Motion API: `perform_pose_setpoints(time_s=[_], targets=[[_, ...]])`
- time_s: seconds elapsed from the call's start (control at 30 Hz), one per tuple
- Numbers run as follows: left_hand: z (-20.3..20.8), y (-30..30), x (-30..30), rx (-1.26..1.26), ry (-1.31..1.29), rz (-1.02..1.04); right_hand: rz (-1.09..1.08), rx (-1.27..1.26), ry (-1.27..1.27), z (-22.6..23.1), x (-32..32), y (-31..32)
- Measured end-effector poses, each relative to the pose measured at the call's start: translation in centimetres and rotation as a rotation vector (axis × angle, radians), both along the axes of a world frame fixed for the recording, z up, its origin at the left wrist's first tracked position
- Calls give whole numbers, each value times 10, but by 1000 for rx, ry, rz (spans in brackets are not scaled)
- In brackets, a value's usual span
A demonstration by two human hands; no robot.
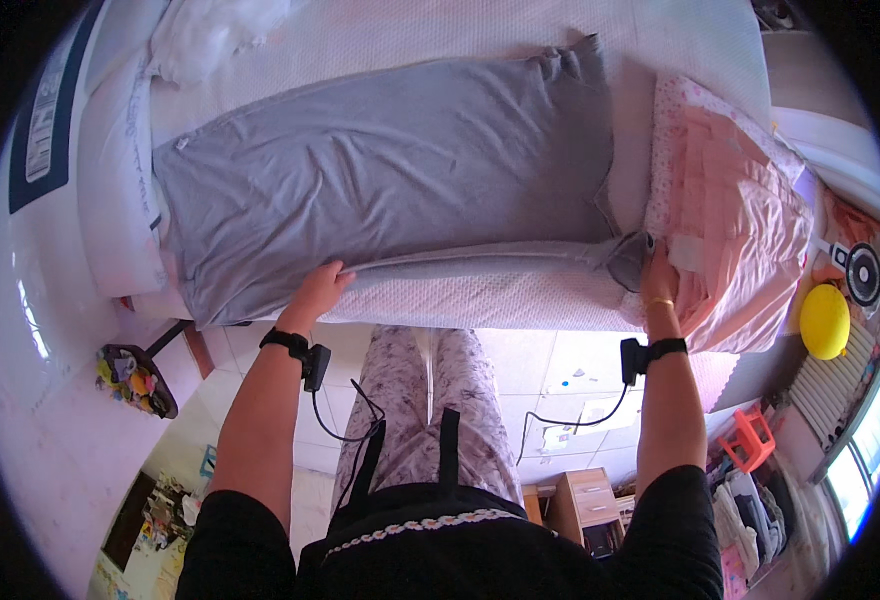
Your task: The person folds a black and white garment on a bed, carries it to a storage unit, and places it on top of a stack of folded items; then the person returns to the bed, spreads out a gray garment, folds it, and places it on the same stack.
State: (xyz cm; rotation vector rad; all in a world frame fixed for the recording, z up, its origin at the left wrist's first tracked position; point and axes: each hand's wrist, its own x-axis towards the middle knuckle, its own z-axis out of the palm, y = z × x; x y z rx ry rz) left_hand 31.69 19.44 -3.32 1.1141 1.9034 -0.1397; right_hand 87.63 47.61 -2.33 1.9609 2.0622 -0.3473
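Beneath the work stretches a long bed with a white quilted cover (490,300), carrying a wide, rumpled, soft grey cloth (390,180) across its middle. Near the bed's front edge, the left hand (315,297) seems to pinch the cloth's border; the right hand (658,278) grips its corner beside folded pale-pink fabric (745,225), their wide spacing apparently keeping the raised strip between them straight.
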Motion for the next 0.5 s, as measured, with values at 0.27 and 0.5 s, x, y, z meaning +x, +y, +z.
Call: perform_pose_setpoints(time_s=[0.27,0.5], targets=[[-29,50,-8,138,142,3,126,-71,-110,-35,2,77],[-17,54,2,90,221,-44,259,293,158,-25,-49,35]])
